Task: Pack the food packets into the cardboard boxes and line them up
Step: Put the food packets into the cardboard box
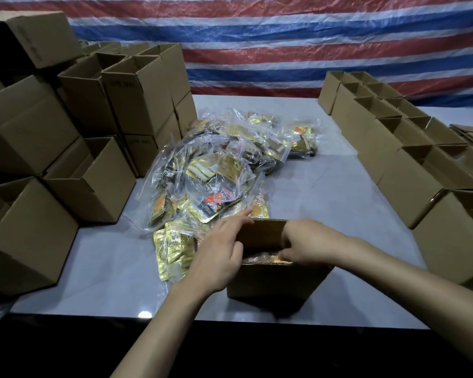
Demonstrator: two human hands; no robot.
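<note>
Striped red, white and blue tarpaulin hangs behind a grey tabletop. An open box of brown cardboard stands upright near the front edge, and both of the person's hands are on it. The left hand holds the box's left wall: its fingers lie close together and nearly straight along the outside towards the far left corner, while the thumb hooks over the rim to the inside. The right hand reaches over the right rim, fingers bent down into the opening with the tips against the packets in the box, which fill it almost to the rim; whether those fingers pinch a packet or only press on it cannot be told. Just beyond and to the left of the box lies a loose pile of food packets, gold and orange pouches in clear plastic bags, some touching the box's far side. Stacked boxes crowd the left of the tabletop, and rows of open boxes run along the right.
</note>
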